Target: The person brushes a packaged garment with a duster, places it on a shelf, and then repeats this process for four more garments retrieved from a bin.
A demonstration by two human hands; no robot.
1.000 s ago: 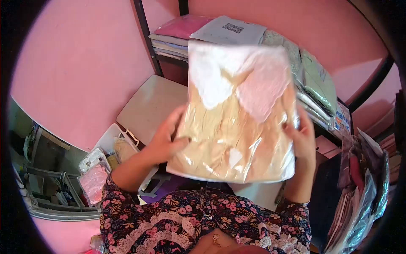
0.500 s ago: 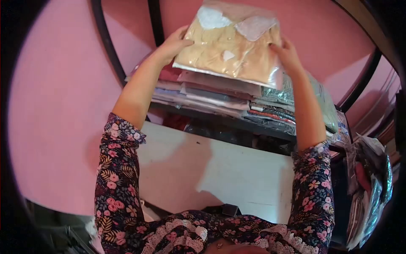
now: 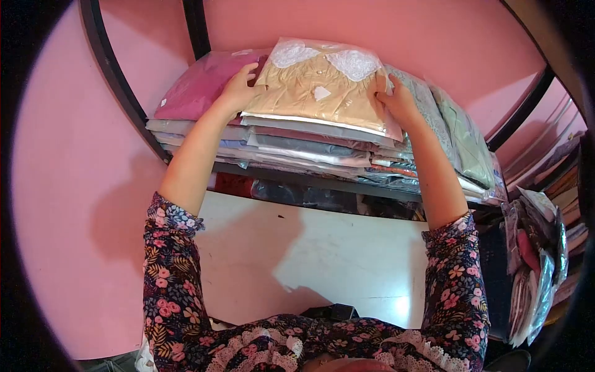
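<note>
A tan garment with white lace collar pieces, folded in a clear plastic bag (image 3: 310, 93), lies on top of a stack of bagged garments (image 3: 310, 150) on the shelf. At its left edge is my left hand (image 3: 238, 92), fingers spread apart and thumb touching the bag. My right hand (image 3: 401, 105) is at the right edge, its thumb over the plastic and its fingers along the side. A small white tag (image 3: 321, 93) shows on the garment's front.
A magenta bagged garment (image 3: 207, 84) lies left of the stack, and grey-green bagged garments (image 3: 455, 133) lie to the right. Below is a white surface (image 3: 353, 260). A black shelf post (image 3: 118, 74) rises at left. More bagged clothes (image 3: 536, 260) hang or stand at far right.
The bagged tan garment has come down from above the stack onto it, with both hands following. My left hand's fingers have spread away from the bag. The view has shifted slightly.
</note>
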